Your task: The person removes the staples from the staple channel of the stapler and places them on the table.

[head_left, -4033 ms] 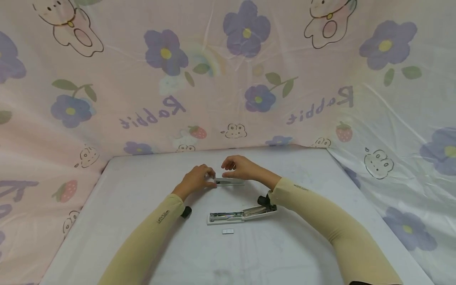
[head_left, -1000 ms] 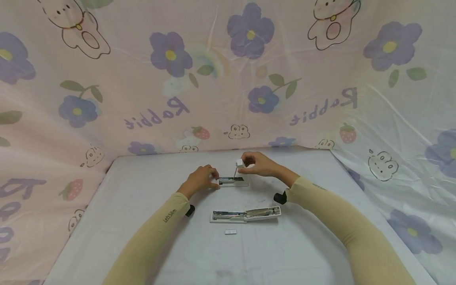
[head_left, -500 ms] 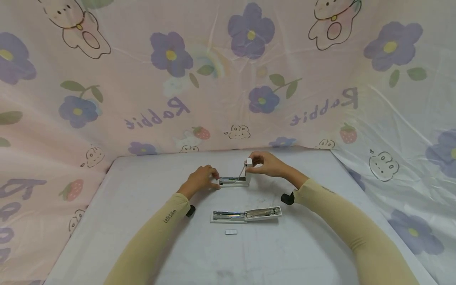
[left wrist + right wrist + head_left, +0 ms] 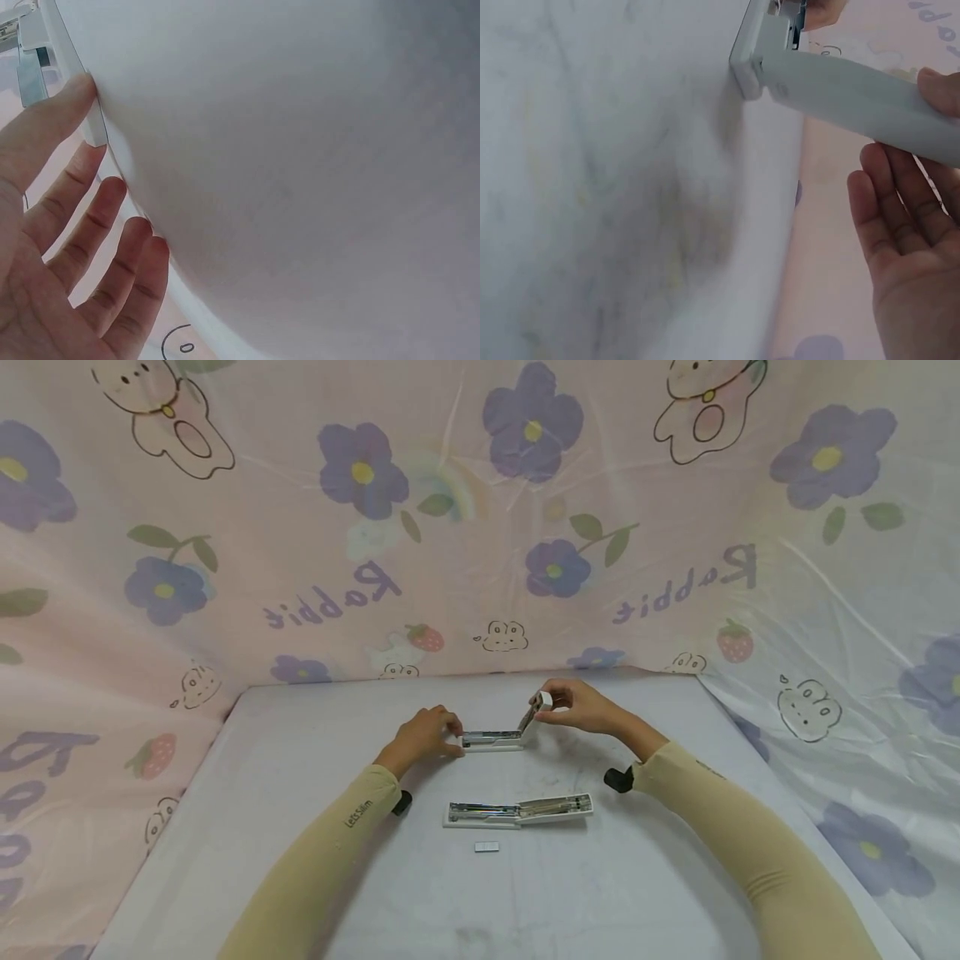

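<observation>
A small white stapler (image 4: 491, 741) lies at the far middle of the white table (image 4: 300, 860). My left hand (image 4: 423, 735) pinches its left end, and in the left wrist view the thumb (image 4: 71, 101) presses on the stapler's white edge (image 4: 94, 131). My right hand (image 4: 577, 706) pinches the tip of the stapler's lid (image 4: 534, 714), which is swung up and tilted to the right. The right wrist view shows the lid (image 4: 847, 94) slanting from its hinge, with the thumb (image 4: 941, 86) on it and the fingers (image 4: 892, 225) loose below.
A second white stapler (image 4: 517, 811) lies opened flat nearer to me, with a short strip of staples (image 4: 487, 847) just in front of it. Flowered cloth (image 4: 480, 527) walls the table at the back and on both sides.
My right hand has swung the far stapler's lid up and over to the right. My left hand has kept its hold on the left end. The near stapler and the staples have not moved.
</observation>
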Demonstrator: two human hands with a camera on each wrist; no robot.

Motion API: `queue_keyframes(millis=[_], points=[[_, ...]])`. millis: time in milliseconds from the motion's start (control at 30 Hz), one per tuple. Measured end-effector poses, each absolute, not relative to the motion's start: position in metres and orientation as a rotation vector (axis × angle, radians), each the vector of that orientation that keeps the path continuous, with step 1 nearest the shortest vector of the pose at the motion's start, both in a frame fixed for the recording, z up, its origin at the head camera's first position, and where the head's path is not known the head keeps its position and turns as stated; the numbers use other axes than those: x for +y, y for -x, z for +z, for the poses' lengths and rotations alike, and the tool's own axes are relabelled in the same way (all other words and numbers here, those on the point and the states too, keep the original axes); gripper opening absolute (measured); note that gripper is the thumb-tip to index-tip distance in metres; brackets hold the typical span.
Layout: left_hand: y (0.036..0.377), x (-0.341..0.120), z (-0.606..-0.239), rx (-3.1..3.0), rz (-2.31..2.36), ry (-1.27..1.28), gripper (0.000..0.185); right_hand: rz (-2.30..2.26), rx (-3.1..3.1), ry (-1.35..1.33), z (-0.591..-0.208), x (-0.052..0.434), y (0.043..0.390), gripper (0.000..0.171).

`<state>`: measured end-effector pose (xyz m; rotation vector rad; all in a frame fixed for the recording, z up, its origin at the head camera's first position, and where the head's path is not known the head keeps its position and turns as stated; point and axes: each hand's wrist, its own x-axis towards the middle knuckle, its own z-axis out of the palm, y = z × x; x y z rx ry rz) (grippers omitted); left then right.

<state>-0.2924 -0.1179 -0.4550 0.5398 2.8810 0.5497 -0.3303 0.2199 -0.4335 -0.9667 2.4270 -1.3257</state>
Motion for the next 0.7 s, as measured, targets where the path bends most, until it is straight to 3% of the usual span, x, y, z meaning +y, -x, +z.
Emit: queue_keyframes(millis=[700], points=[[0.294, -0.117, -0.459, 2.893, 0.537, -0.534, 0.032, -1.060, 2.588, 0.925, -0.448, 0.251, 0.327, 0.023]])
